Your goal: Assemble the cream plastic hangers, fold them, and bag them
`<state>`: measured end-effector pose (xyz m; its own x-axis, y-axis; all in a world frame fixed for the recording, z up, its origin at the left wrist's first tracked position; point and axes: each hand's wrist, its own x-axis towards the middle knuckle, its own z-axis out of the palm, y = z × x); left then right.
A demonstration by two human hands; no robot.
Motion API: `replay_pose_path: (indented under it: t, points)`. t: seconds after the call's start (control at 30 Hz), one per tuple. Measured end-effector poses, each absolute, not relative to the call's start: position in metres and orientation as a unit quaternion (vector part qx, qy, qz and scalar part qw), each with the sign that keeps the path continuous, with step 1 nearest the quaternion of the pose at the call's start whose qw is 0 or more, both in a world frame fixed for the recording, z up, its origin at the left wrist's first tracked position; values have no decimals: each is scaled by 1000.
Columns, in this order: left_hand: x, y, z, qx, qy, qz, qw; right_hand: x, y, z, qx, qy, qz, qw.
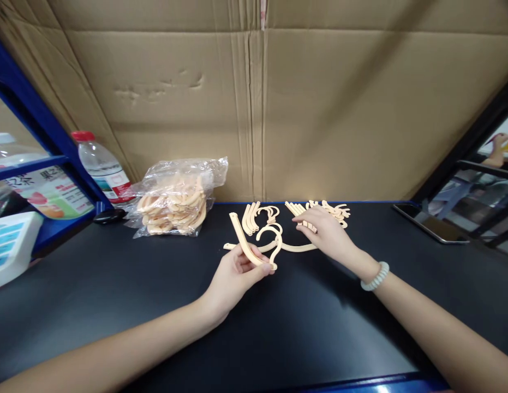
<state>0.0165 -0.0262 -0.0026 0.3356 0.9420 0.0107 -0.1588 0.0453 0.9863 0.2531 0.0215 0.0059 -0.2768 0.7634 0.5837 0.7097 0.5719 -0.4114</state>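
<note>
One hanger-shaped piece (298,248) lies flat mid-table, apparently joined; a second seems part-built. Loose strips (249,218) and small hooks (270,210) remain, far side. Left hand (237,275) pinches a curved strip (242,234) and S-shaped hook (278,240), meeting at the near end. All pale, smooth, wood-toned. Right hand (331,232) curls over the right-hand cluster (293,208); grip unclear.

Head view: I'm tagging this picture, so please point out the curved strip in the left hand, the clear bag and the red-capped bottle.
Curved strip (241,233): head view, on its length above the left hand (233,277).
Clear bag (174,168): head view, on its upper plastic.
Red-capped bottle (107,177): head view, on its label.
</note>
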Motion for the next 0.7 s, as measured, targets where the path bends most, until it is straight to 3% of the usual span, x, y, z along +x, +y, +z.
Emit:
replay_pose_path:
  t: [0.13,0.27,0.57,0.7]
  points:
    - [17,-26,-3,528,367,445,624,267,35,-3,-456,-851,-71,250]
    - [17,-26,-4,529,368,444,622,264,39,-12,-466,-853,-94,214]
    - [16,-26,-4,522,370,447,625,270,51,-22,-450,-846,-25,287]
    - [15,-26,-5,523,366,451,624,263,41,-9,-467,-797,31,383]
